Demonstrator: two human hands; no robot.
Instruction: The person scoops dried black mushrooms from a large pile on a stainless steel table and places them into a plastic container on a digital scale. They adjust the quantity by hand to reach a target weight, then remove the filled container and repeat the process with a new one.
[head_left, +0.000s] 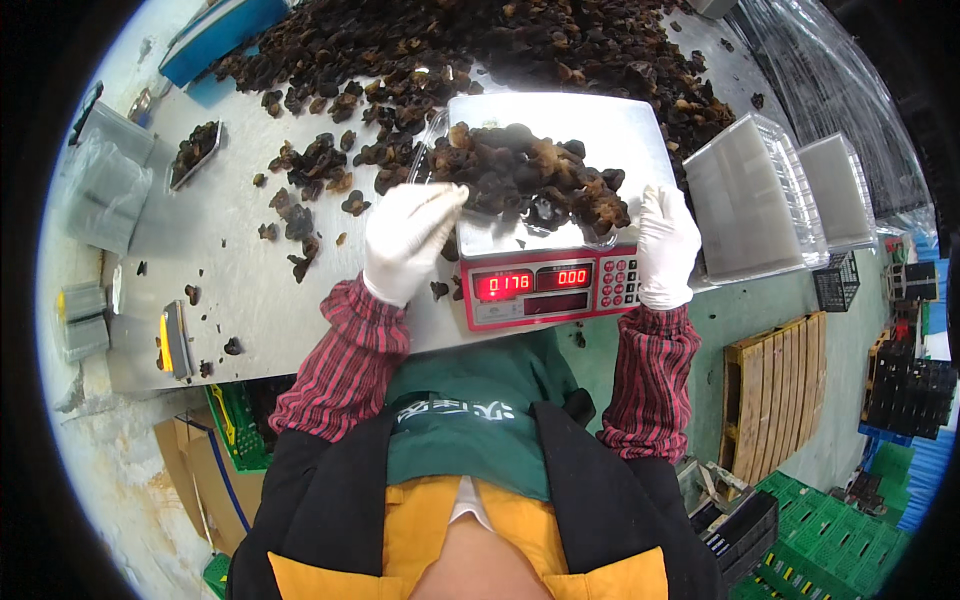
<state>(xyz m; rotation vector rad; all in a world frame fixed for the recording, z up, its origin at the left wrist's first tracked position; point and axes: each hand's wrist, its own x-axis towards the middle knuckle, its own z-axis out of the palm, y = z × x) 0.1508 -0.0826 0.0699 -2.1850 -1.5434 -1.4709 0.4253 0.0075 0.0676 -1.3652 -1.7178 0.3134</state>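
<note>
A heap of dark brown wood ear mushrooms (525, 169) lies on the steel pan of a red electronic scale (637, 124). Parts of a clear plastic tray show around and under the heap. My left hand (409, 240), in a white glove, has its fingertips pinched together at the left side of the heap, by the tray's rim; whether anything is between them is hidden. My right hand (666, 247), also gloved, has bent fingers at the pan's right edge, above the keypad (619, 283). Its grip is unclear. Red digits glow on the scale's display (532, 281).
Loose wood ear mushrooms (570, 45) cover the far side of the steel table (300, 330). A filled tray (196, 154) sits at left. Stacked clear trays (750, 199) stand at right. Wooden pallets (776, 394) and green crates (832, 532) are on the floor.
</note>
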